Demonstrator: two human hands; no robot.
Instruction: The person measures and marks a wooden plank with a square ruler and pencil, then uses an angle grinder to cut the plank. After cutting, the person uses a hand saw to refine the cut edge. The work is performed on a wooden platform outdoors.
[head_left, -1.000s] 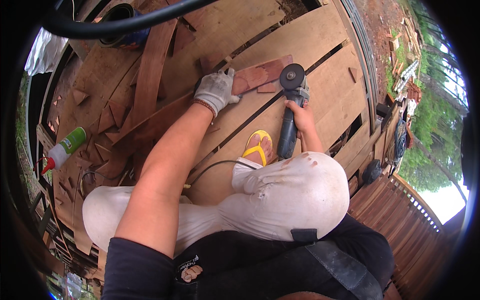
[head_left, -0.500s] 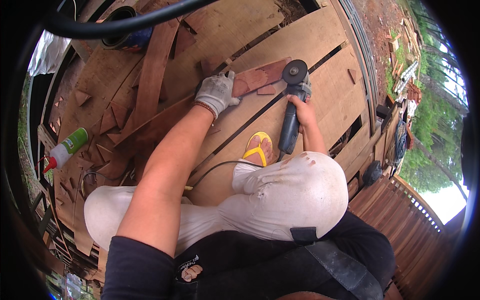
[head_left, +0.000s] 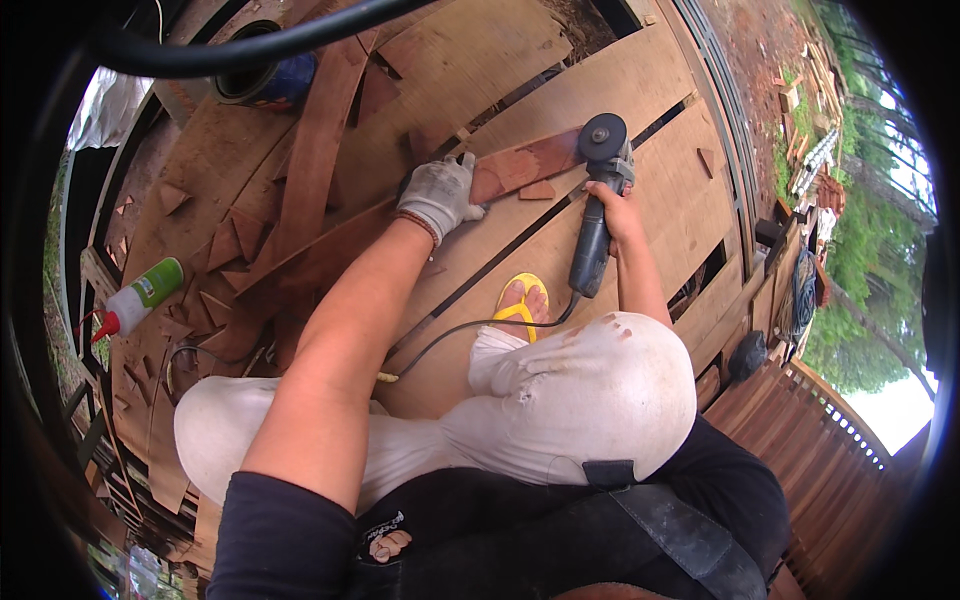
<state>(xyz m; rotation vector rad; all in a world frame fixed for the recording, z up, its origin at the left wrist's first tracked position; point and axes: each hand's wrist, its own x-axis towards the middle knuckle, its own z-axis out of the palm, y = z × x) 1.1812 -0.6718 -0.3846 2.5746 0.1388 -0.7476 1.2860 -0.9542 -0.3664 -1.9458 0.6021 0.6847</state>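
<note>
My left hand (head_left: 440, 195), in a grey work glove, is closed across a long reddish-brown wooden board (head_left: 525, 166) and presses it down on the plywood. With my bare right hand (head_left: 618, 210) I hold an angle grinder (head_left: 590, 250) by its dark body. Its black disc (head_left: 603, 137) sits at the board's far right end; whether the two touch I cannot tell. A small wood offcut (head_left: 537, 190) lies just below the board. The grinder's cord (head_left: 455, 325) runs back past my foot in a yellow flip-flop (head_left: 522, 295).
More planks (head_left: 318, 150) and several triangular offcuts (head_left: 235, 235) lie to the left. A squeeze bottle (head_left: 145, 290) with a red tip is there too, and a blue paint can (head_left: 270, 82) stands behind. Dark gaps (head_left: 510, 240) run between the plywood sheets (head_left: 640, 80).
The grinder has shifted slightly away and to the right, along with my right hand. My left hand keeps its grip on the board. The whole view has moved a little.
</note>
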